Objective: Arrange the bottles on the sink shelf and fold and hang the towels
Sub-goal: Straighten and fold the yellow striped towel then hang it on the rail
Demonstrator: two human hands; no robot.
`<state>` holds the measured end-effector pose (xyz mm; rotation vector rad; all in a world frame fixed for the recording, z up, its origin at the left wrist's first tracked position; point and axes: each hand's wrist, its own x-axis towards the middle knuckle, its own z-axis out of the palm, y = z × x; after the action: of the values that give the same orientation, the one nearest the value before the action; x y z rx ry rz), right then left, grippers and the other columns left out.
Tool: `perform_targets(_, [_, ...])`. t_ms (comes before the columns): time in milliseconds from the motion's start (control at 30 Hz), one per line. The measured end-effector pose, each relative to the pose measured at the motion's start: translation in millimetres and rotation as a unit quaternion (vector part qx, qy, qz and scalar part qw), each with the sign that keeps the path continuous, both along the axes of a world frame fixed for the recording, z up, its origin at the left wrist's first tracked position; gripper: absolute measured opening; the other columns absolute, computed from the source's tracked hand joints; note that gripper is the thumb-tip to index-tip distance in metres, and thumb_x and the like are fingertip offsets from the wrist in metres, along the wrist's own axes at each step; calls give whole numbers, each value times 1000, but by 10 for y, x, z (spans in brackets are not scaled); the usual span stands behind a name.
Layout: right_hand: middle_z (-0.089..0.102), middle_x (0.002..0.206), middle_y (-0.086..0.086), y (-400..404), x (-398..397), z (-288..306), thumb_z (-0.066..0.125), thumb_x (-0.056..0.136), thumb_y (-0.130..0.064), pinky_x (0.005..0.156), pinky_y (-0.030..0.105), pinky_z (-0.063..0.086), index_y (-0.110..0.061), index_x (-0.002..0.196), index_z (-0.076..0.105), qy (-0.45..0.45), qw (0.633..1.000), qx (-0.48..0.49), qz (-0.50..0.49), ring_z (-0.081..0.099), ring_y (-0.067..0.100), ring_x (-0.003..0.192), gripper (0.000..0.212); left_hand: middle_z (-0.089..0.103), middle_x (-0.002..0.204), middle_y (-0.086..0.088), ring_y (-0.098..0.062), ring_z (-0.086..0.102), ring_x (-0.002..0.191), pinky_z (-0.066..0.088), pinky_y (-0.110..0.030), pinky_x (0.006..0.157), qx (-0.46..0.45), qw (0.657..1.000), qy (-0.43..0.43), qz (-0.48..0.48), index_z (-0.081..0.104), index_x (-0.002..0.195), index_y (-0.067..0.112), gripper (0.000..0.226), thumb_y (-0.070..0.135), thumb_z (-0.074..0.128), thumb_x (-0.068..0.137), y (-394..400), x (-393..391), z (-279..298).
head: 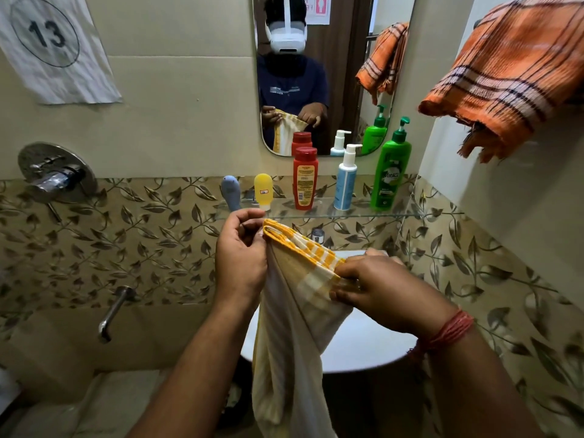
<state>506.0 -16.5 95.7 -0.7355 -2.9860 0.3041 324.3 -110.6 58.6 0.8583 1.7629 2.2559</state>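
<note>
A cream towel with a yellow-striped edge (294,311) hangs folded in front of the sink (363,346). My left hand (241,257) pinches its upper left corner and my right hand (376,286) grips the striped edge further right. On the glass shelf (354,213) stand several bottles in a row: a blue-grey one (231,192), a yellow one (263,191), a red one (304,178), a white-and-blue pump bottle (346,181) and a green pump bottle (392,172). An orange checked towel (512,74) hangs on a rail at the upper right.
A mirror (344,58) above the shelf reflects a person wearing a headset, along with the bottles. A shower mixer (57,175) and a spout (113,311) stick out of the left wall. The sink tap (317,235) peeks out below the shelf.
</note>
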Motion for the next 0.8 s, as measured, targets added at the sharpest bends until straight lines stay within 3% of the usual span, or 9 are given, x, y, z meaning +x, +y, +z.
perform_targets(133, [45, 105, -11, -378, 32, 192, 46, 88, -61, 91, 40, 37, -31, 92, 64, 71, 994, 79, 33, 35, 15, 104, 35, 70, 95, 2, -13, 69, 93, 57, -27, 82, -4, 1000, -20, -4, 64, 100, 28, 35, -6, 59, 94, 29, -16, -17])
perform_targets(200, [48, 113, -10, -596, -40, 187, 47, 84, -60, 90, 40, 39, -29, 91, 67, 120, 985, 29, 118, 37, 18, 108, 37, 69, 93, 0, -15, 69, 89, 59, -28, 78, 5, 999, -18, -28, 63, 102, 24, 33, -8, 60, 92, 22, 9, 27])
perform_targets(267, [49, 115, -10, -627, -75, 51, 48, 84, -61, 88, 42, 42, -29, 88, 68, 106, 981, 8, 162, 39, 19, 108, 39, 69, 93, -2, -17, 69, 87, 60, -29, 76, 8, 999, -18, -37, 63, 104, 22, 33, -8, 60, 91, 11, 19, 67])
perform_targets(367, [42, 115, -10, -403, 47, -5, 40, 84, -67, 92, 45, 43, -31, 92, 67, 67, 995, 51, 59, 36, 18, 110, 45, 67, 86, 4, -11, 66, 80, 56, -31, 78, 24, 999, -27, 5, 64, 97, 26, 44, -16, 55, 88, -22, -85, 58])
perform_targets(467, [37, 107, -7, -161, 207, 8, 40, 85, -64, 87, 35, 43, -32, 97, 66, 48, 993, 109, -21, 36, 13, 101, 43, 56, 78, 5, -4, 55, 65, 52, -27, 70, 43, 997, -51, 31, 63, 98, 26, 54, -22, 43, 89, -60, -205, 63])
perform_targets(567, [46, 97, -4, -146, 155, -3, 56, 91, -44, 71, 16, 39, -19, 87, 66, 142, 990, 3, 10, 46, 6, 85, 28, 54, 78, 3, -4, 52, 63, 51, -21, 62, 17, 999, -35, -29, 64, 103, 23, 51, -19, 39, 93, -79, -151, 134])
perform_targets(633, [48, 94, -1, -197, 74, -13, 62, 92, -34, 68, 18, 39, -13, 82, 63, 186, 981, -33, 33, 48, 8, 82, 23, 65, 91, 1, -8, 63, 76, 54, -22, 69, -30, 995, 8, -97, 65, 110, 22, 35, -5, 44, 100, -88, -31, 135])
perform_targets(700, [48, 94, 0, -216, 16, 1, 65, 91, -32, 67, 26, 40, -12, 79, 61, 188, 981, -17, 44, 49, 12, 81, 23, 71, 109, 1, -13, 69, 99, 57, -32, 83, -47, 982, 43, -178, 64, 115, 22, 21, 29, 49, 102, -107, 55, 98])
perform_targets(800, [45, 95, -2, -180, 13, 59, 67, 89, -33, 61, 19, 34, -15, 78, 59, 169, 983, 39, 62, 47, 12, 78, 23, 66, 129, 8, -11, 65, 116, 57, -34, 94, -129, 937, 129, -300, 57, 129, 30, 82, 87, 50, 71, -141, -19, 86])
